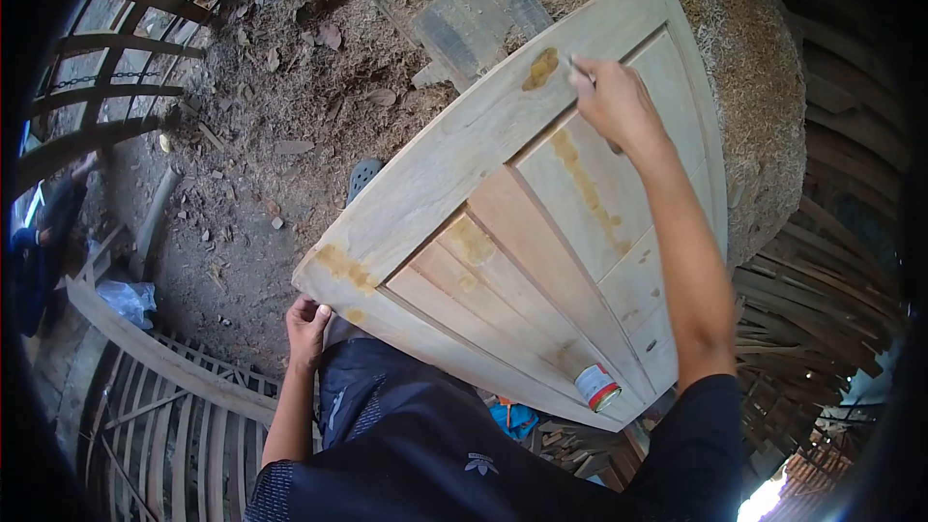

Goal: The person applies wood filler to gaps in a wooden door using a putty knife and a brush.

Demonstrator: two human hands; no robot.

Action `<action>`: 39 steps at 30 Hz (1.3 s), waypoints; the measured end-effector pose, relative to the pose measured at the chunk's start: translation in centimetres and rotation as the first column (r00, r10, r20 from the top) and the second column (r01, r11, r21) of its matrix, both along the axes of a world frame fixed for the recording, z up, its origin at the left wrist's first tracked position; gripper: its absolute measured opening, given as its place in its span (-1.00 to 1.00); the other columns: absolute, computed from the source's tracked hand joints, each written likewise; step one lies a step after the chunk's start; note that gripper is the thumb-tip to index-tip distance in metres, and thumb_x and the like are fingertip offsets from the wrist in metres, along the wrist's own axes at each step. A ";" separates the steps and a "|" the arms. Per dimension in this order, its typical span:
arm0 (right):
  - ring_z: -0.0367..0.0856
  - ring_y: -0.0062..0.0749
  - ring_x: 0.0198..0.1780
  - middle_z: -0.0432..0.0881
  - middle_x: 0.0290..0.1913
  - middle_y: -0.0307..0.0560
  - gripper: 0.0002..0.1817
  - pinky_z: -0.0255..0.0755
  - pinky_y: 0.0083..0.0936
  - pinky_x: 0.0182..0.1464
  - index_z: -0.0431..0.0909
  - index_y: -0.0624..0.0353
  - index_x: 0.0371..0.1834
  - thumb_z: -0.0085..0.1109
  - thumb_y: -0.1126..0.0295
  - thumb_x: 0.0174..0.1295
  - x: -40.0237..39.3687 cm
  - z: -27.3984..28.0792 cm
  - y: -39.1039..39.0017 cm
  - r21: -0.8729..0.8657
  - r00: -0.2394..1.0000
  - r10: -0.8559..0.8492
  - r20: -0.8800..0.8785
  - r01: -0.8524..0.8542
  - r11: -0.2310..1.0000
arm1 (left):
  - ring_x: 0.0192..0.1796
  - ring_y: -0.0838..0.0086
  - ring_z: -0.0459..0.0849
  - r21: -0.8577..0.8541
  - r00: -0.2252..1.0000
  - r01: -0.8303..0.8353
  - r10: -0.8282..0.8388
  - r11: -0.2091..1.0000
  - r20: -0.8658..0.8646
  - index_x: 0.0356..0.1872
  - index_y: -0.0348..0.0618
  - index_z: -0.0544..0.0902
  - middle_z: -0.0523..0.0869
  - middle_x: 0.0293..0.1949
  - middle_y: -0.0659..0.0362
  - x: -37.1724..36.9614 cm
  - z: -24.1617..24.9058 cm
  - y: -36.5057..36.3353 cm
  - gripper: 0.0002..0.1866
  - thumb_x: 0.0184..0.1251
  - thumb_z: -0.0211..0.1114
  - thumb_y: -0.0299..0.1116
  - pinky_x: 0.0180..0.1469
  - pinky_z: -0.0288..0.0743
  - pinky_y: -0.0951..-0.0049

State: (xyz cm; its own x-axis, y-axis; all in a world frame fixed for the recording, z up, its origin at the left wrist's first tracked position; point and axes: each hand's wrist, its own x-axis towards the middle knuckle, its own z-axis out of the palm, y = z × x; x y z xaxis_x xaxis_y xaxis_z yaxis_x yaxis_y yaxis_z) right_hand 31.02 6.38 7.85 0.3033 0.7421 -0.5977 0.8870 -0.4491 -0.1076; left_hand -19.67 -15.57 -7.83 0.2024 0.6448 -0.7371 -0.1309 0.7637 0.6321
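A pale wooden door (435,198) with recessed panels lies in front of me, bearing several yellowish-brown patches. My left hand (307,329) is closed on the door's near left corner, thumb on top and fingers partly hidden. Over the far part of the door, my right hand (621,108) is closed, its fingertips beside a wet-looking brown patch (540,70). Something small and pale shows at those fingertips; its kind cannot be made out. A small tin (597,388) with a red and white label stands on the near right part of the door.
Sawdust and wood shavings (764,106) cover the ground. A grey perforated shoe (363,177) shows beside the door. Stacked wooden slats (812,280) stand at right, and slatted frames (174,425) at lower left. Another person's dark clothing (43,261) appears at the far left.
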 end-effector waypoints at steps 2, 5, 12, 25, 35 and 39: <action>0.72 0.17 -0.02 0.73 -0.13 0.33 -0.68 0.55 -0.11 0.08 0.71 0.23 0.07 0.22 0.36 0.32 -1.8 -1.2 0.2 0.060 0.966 -0.254 -0.044 0.256 0.965 | -0.09 0.59 0.69 -0.003 0.999 -0.032 0.032 0.999 0.026 -0.07 -0.22 0.65 0.77 -0.13 0.23 0.6 0.5 0.0 -0.75 0.34 0.49 -0.38 0.08 0.52 0.53; 0.69 0.26 -0.12 0.70 -0.24 0.38 -0.70 0.56 -0.03 0.01 0.71 0.26 0.04 0.17 0.40 0.30 -4.0 -1.9 -3.3 0.153 0.996 0.082 -0.035 -0.076 0.985 | -0.09 0.60 0.69 -0.013 1.000 -0.025 0.025 1.000 0.015 -0.07 -0.23 0.65 0.77 -0.13 0.22 0.0 0.3 -0.2 -0.75 0.34 0.49 -0.37 0.08 0.52 0.53; 0.69 0.24 -0.11 0.70 -0.22 0.33 -0.71 0.53 0.03 -0.05 0.71 0.17 0.06 0.22 0.36 0.32 -2.6 -4.5 -6.2 0.327 0.987 0.143 -0.077 -0.111 0.938 | -0.07 0.59 0.69 0.004 1.000 0.010 -0.010 1.000 0.013 -0.09 -0.21 0.64 0.77 -0.12 0.22 0.0 -0.1 -0.1 -0.76 0.35 0.48 -0.35 0.09 0.51 0.53; 0.75 0.13 -0.08 0.73 -0.20 0.37 -0.63 0.59 -0.19 0.07 0.64 0.27 0.16 0.18 0.37 0.32 -4.9 -3.0 -2.9 0.064 0.997 0.043 -0.061 -0.039 0.997 | 0.06 0.52 0.69 0.038 0.998 0.048 -0.050 0.998 0.047 0.11 -0.29 0.61 0.75 0.02 0.18 -0.2 -0.8 0.1 -0.61 0.42 0.42 -0.26 0.22 0.49 0.45; 0.78 0.04 -0.10 0.74 -0.17 0.36 -0.63 0.61 -0.19 0.04 0.65 0.31 0.13 0.15 0.36 0.32 -2.8 -1.0 -1.3 0.103 0.999 0.044 -0.021 -0.041 0.994 | 0.02 0.51 0.70 0.027 0.999 0.036 -0.037 0.999 0.034 0.02 -0.25 0.65 0.77 -0.02 0.18 -0.2 -0.4 0.1 -0.68 0.37 0.47 -0.31 0.20 0.49 0.43; 0.77 0.04 -0.04 0.74 -0.13 0.35 -0.62 0.59 -0.19 0.10 0.66 0.32 0.11 0.19 0.35 0.29 -0.2 -0.7 1.4 -0.126 0.990 -0.102 -0.093 0.090 0.988 | 0.07 0.51 0.68 0.019 0.998 0.067 -0.067 0.998 0.019 0.02 -0.27 0.66 0.76 0.01 0.17 -0.8 -0.5 -0.1 -0.68 0.39 0.45 -0.30 0.23 0.46 0.42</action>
